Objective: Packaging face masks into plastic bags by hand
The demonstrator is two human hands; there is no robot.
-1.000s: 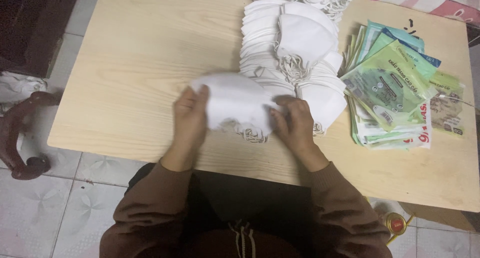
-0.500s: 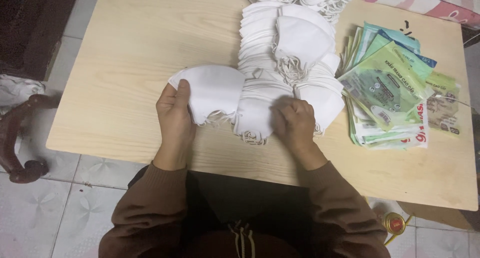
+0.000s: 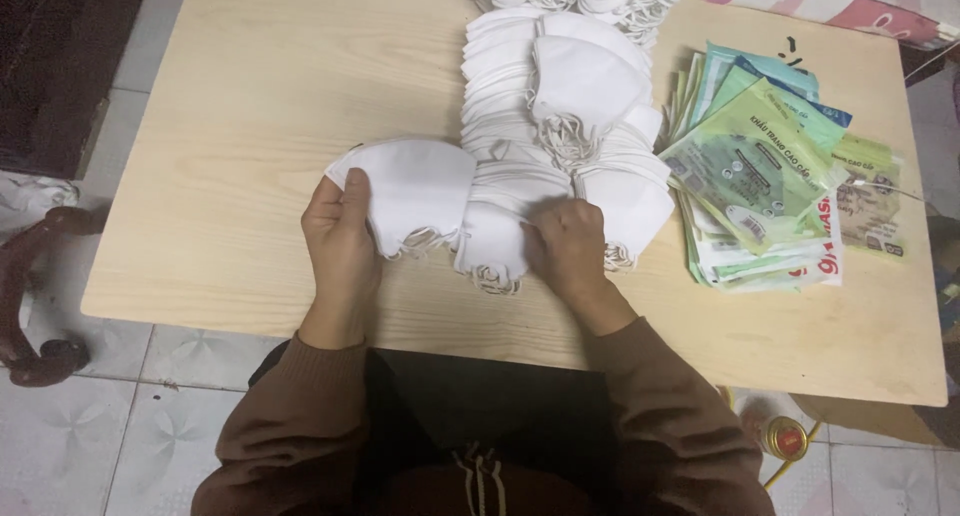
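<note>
L hand point(image 3: 342, 228) is pinching a small batch of white masks point(image 3: 420, 191) at the worktop's point(image 3: 230, 106) near edge while R hand point(image 3: 567, 248) is pressing flat on the mask pile point(image 3: 560, 106); next move prob. needs peeling another batch w/o toppling it.

Long brown sleeves, bare left hand point(image 3: 342, 238), bare right hand point(image 3: 568, 248)

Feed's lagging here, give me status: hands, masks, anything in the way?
Left hand grips a small mask bundle. Right hand rests on the mask pile. Packet stack lies right, apart.
</note>
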